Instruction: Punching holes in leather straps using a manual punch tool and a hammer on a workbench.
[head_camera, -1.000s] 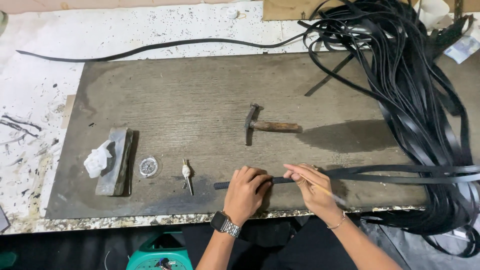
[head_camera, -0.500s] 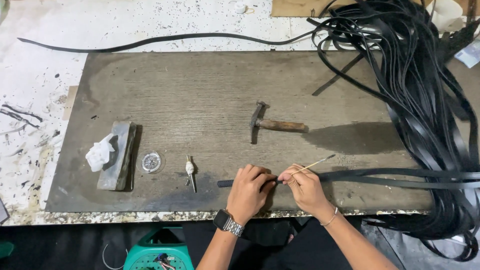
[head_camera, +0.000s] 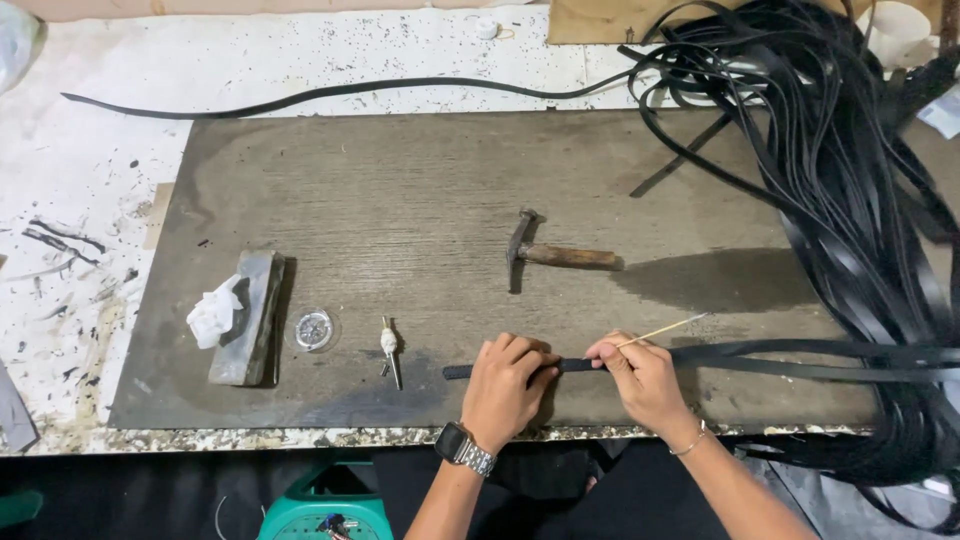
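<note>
A long black strap (head_camera: 760, 360) lies along the near edge of a dark wooden board (head_camera: 420, 200). My left hand (head_camera: 510, 385) presses down on the strap close to its free end (head_camera: 458, 372). A watch sits on that wrist. My right hand (head_camera: 640, 378) pinches the strap just to the right and also holds a thin pale stick (head_camera: 665, 330) that points up and to the right. The two hands are a few centimetres apart on the same strap.
A hammer (head_camera: 555, 252) lies on the board beyond my hands. To the left are a small awl-like tool (head_camera: 390, 348), a round lid (head_camera: 313, 328) and a grey block with a white rag (head_camera: 240, 312). A big tangle of black straps (head_camera: 850, 180) fills the right side.
My right hand has slid left along the strap, closer to my left hand, and the thin stick now sticks out from its fingers. My left hand has stayed put.
</note>
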